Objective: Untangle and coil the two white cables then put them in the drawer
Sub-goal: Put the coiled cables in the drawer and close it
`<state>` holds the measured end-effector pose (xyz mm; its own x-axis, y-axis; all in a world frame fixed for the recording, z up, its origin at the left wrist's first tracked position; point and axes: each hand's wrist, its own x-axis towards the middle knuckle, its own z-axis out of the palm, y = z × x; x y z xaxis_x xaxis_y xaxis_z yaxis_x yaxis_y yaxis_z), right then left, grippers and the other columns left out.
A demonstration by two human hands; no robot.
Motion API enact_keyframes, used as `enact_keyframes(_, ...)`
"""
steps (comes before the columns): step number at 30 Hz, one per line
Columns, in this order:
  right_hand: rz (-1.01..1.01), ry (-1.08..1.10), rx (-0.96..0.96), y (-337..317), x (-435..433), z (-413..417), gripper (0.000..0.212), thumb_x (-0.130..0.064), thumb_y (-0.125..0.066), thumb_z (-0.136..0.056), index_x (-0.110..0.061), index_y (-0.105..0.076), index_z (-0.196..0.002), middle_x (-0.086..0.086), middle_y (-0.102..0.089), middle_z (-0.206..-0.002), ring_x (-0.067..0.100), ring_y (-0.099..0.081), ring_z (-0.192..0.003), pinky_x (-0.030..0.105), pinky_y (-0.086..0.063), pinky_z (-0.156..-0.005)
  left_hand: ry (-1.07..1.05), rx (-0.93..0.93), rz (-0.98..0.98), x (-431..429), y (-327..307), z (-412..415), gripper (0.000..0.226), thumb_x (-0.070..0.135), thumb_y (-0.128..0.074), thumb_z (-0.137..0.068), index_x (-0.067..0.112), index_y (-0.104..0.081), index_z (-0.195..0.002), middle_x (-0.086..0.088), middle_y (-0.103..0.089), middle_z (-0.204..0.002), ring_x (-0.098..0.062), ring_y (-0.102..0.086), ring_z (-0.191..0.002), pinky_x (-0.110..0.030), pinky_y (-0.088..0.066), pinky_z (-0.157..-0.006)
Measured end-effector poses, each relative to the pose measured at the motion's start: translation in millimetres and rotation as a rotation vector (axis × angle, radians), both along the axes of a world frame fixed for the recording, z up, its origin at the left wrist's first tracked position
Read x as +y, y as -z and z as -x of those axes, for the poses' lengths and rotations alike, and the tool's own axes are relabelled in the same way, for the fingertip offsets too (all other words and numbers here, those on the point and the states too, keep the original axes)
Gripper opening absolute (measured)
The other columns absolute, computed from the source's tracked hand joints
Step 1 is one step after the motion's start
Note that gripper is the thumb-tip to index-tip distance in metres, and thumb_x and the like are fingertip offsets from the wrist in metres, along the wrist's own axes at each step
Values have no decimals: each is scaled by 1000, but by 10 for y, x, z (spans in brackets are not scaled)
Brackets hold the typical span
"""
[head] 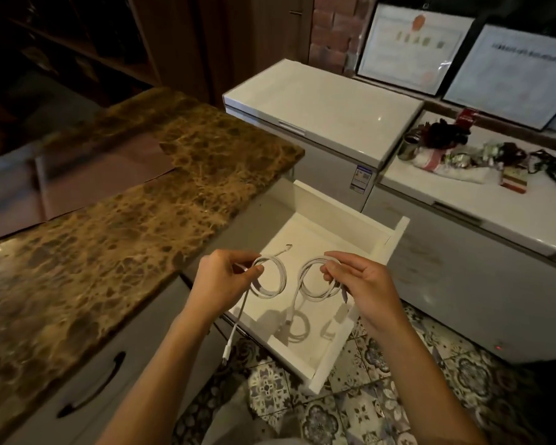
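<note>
Two white cables are each wound into a small coil and held above the open white drawer [379, 248]. My left hand [220, 281] pinches the left coil [270, 279] at its top left; one plug end sticks up and a loose tail with a connector hangs down past the drawer's front edge. My right hand [363, 284] pinches the right coil [318, 279] at its right side, and a short tail hangs from it into the drawer. The coils sit side by side, not touching. Their shadows fall on the drawer floor.
A brown marble countertop [126, 203] lies to the left, above a grey cabinet front with a black handle [97, 387]. Two white chest freezers [328, 104] stand behind and right, one with clutter [456, 155] on it. Patterned floor tiles [366, 412] show below.
</note>
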<state>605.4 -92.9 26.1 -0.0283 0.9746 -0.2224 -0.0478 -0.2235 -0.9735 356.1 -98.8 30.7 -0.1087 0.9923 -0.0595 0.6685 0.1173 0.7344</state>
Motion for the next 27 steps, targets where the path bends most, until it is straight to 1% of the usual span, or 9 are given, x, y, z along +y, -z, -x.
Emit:
enact_keyframes(3, -8, -10, -44, 91, 273, 13, 17, -8, -69, -95, -15, -76, -108, 0, -82, -85, 4, -74, -80, 12, -51, -65, 6, 15, 22, 188, 86, 29, 15, 31, -74, -91, 29, -82, -104, 15, -71, -65, -3, -70, -70, -28, -58, -69)
enact_keyframes(7, -12, -68, -148, 259, 740, 75, 14, -15, -68, -96, -23, -75, -106, -4, -81, -87, 5, -74, -88, 17, -55, -80, 16, 15, 62, 508, 283, 72, 14, 28, -73, -91, 26, -81, -102, 9, -75, -73, -6, -71, -71, -28, -59, -74)
enact_keyframes(10, 3, -130, -205, 407, 1135, 178, 15, -13, -67, -97, -23, -75, -103, -1, -79, -88, 4, -74, -87, 16, -54, -82, 11, -7, 122, 752, 467, 119, 12, 24, -72, -91, 21, -81, -98, 5, -77, -76, -11, -72, -72, -33, -60, -76)
enact_keyframes(13, 42, -201, -258, 580, 1523, 292, 14, -13, -67, -97, -17, -75, -107, 4, -78, -92, 3, -73, -87, 17, -52, -84, -17, -15, 210, 986, 670, 158, 12, 19, -70, -91, 15, -81, -95, 0, -79, -78, -15, -73, -75, -37, -61, -76)
enact_keyframes(18, 68, -329, -396, 952, 2083, 504, 16, -12, -70, -95, -26, -76, -98, 4, -79, -94, 16, -74, -92, 26, -54, -88, -76, -44, 323, 1245, 992, 161, 14, 13, -67, -91, 9, -80, -92, -3, -79, -79, -17, -74, -76, -38, -61, -77)
enact_keyframes(21, 94, -384, -448, 1179, 2290, 613, 18, -14, -71, -94, -31, -76, -93, 0, -79, -94, 16, -74, -92, 30, -55, -90, -179, -123, 416, 1332, 1178, 155, 14, 17, -66, -91, 17, -80, -92, -2, -79, -84, -21, -73, -79, -41, -60, -78)
enact_keyframes(23, 131, -399, -487, 1317, 2377, 676, 18, -15, -70, -94, -32, -76, -90, -3, -78, -91, 13, -73, -87, 28, -54, -86, -237, -154, 489, 1412, 1289, 159, 15, 23, -63, -96, 22, -77, -100, 0, -77, -91, -20, -69, -83, -36, -55, -77)
enact_keyframes(25, 158, -404, -537, 1445, 2430, 744, 16, -16, -70, -93, -30, -76, -89, -2, -77, -92, 14, -72, -87, 29, -54, -83, -276, -114, 593, 1505, 1343, 193, 27, 27, -52, -103, 14, -71, -116, -6, -70, -100, -23, -63, -90, -31, -46, -78)
enact_keyframes(27, 172, -423, -589, 1596, 2453, 808, 12, -17, -69, -93, -27, -75, -90, 1, -77, -95, 14, -71, -87, 29, -52, -81, -278, -84, 730, 1507, 1417, 241, 42, 31, -40, -108, 4, -64, -130, -20, -67, -123, -32, -61, -115, -33, -43, -93)
